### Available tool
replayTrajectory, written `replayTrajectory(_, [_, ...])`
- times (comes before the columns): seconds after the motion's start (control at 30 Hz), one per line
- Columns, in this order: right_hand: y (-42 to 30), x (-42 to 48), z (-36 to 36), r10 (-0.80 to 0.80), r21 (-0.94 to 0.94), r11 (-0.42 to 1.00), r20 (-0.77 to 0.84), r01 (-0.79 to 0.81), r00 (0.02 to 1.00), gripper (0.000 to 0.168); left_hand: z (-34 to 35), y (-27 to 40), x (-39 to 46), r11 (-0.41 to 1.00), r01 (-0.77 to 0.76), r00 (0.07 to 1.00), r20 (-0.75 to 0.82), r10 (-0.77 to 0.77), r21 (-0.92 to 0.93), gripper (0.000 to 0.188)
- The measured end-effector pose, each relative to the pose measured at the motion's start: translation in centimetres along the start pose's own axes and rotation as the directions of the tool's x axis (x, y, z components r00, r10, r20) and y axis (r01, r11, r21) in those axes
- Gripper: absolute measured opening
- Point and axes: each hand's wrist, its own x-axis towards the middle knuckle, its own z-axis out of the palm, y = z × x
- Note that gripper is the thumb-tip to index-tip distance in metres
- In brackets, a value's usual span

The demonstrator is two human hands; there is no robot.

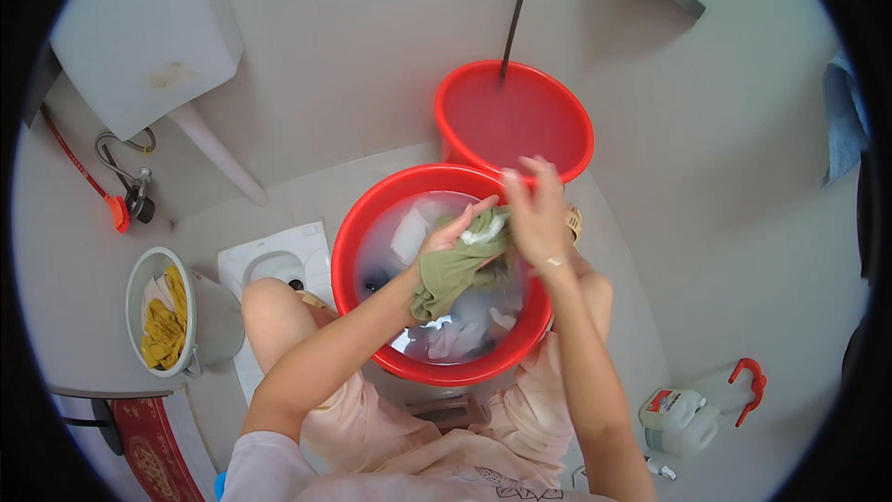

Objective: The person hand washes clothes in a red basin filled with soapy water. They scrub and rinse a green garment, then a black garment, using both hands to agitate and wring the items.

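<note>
A red plastic basin [348,237] stands between the person's knees, holding cloudy water with several soaking clothes, among them a white cloth [410,236] and a pinkish one [456,336]. Above the water, my left hand [453,231] holds a bunched olive-green cloth [453,275], part of which hangs over the wrist. White foam or a pale patch shows on the cloth near the fingers. My right hand [540,219] is raised at the basin's right side, blurred, with its fingers apart and nothing visible in it; its lower edge is close to the cloth.
A red bucket [444,143] of cloudy water stands behind the basin, with a dark rod or hose in it. At left are a squat toilet [317,251] and a pale bucket [209,314] holding yellow clothes. White plastic jugs [672,411] stand at lower right, near a red hook [756,390].
</note>
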Motion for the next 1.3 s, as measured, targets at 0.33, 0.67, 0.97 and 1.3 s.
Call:
replayTrajectory(0.33, [-5.9,-6.1,11.2,-0.204,-0.191,0.941,0.34,0.28,0.918,0.072,-4.4,2.5,-1.2,0.87,-0.483,0.872,-0.04,0.489,0.095,0.063])
replayTrajectory(0.67, [-8.7,-9.8,9.7,-0.244,-0.026,0.961,0.381,0.275,0.892,0.085,-4.1,3.7,-1.6,0.945,-0.32,0.92,-0.219,0.326,0.065,0.061])
replayTrajectory(0.97, [1.0,0.3,9.8,0.071,-0.008,0.997,0.261,-0.071,0.963,0.06,1.0,2.0,-1.2,0.953,-0.267,0.938,-0.188,0.291,0.146,0.058])
replayTrajectory(1.3, [-3.8,-7.4,10.8,0.029,0.32,0.947,-0.117,0.01,0.993,0.037,1.1,3.9,-1.5,0.919,-0.387,0.867,-0.368,0.334,-0.079,0.046])
